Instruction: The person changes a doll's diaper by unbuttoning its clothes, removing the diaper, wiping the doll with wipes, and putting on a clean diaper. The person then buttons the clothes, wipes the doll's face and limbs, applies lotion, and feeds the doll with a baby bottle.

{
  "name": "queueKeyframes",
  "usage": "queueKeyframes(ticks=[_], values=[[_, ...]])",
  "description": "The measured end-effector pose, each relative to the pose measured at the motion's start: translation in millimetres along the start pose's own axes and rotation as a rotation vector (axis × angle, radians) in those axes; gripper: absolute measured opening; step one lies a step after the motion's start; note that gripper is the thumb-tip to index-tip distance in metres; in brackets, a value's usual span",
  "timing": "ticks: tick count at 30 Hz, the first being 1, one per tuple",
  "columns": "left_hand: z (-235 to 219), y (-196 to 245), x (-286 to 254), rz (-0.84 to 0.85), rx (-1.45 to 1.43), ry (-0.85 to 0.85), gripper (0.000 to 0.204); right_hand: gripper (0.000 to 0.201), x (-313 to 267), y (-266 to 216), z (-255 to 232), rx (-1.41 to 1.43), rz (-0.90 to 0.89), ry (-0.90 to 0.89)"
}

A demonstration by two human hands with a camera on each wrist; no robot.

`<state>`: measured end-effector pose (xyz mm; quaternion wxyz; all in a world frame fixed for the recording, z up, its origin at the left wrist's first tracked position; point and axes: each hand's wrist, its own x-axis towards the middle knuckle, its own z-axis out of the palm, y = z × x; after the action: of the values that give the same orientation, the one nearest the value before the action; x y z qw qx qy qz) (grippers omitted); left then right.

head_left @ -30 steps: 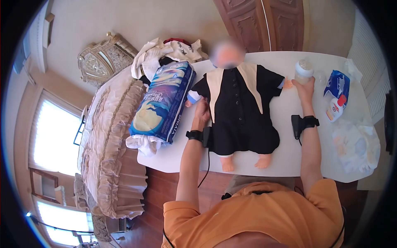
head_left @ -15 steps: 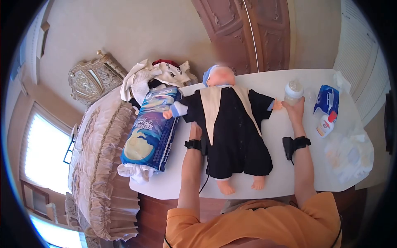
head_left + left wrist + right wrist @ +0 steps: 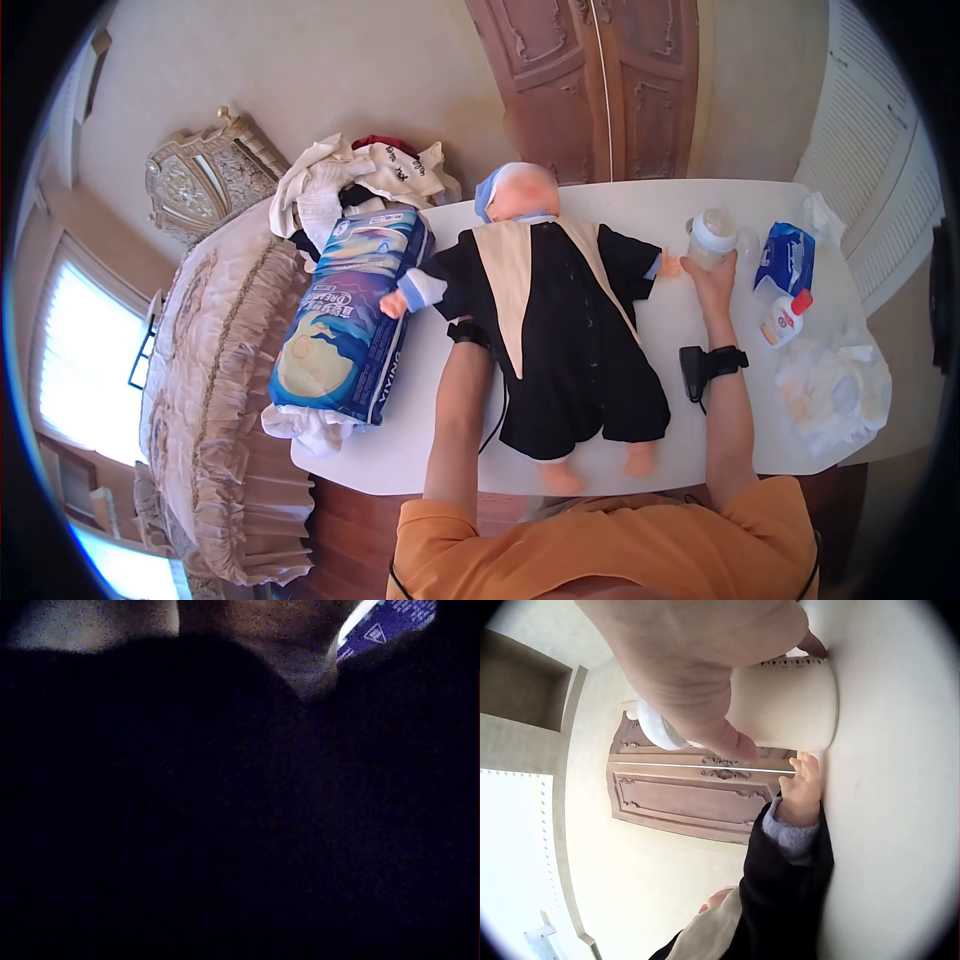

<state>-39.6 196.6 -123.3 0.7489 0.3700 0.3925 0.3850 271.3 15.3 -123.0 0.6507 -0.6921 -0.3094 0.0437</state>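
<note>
A baby doll (image 3: 555, 330) in a black outfit with cream panels lies face up on the white table (image 3: 460, 400). Its blue-and-white cap (image 3: 488, 193) is at the far end. My left forearm reaches to the doll's left side, and the hand is hidden beneath the black cloth. Only a strip of skin shows at the top of the dark left wrist view. With my right hand (image 3: 713, 285) I grip a baby bottle (image 3: 712, 236), milky white with a white cap. The bottle stands upright on the table, close beside the doll's small hand (image 3: 804, 787).
A blue diaper pack (image 3: 345, 320) lies left of the doll, with white cloth (image 3: 310, 425) under its near end. Clothes (image 3: 365, 180) are heaped behind it. On the right are a blue wipes pack (image 3: 785, 258), a red-capped bottle (image 3: 785, 318) and a clear plastic bag (image 3: 835, 395).
My left hand has slid under the doll from its left side. The doll's left-side arm has shifted over the diaper pack. My right hand keeps its grip on the bottle; the head view has tilted.
</note>
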Motion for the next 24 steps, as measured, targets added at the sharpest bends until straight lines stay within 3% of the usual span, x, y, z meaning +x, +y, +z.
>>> queueKeyframes(ticks=[12,24], values=[[-9,8,-31,0.042,0.196,0.1,0.026,0.063,-1,1,1,-0.065,-0.027,0.013],[11,12,-58,0.067,0.433,0.123,0.025,0.063,-5,-11,-1,-0.058,0.006,-0.004]])
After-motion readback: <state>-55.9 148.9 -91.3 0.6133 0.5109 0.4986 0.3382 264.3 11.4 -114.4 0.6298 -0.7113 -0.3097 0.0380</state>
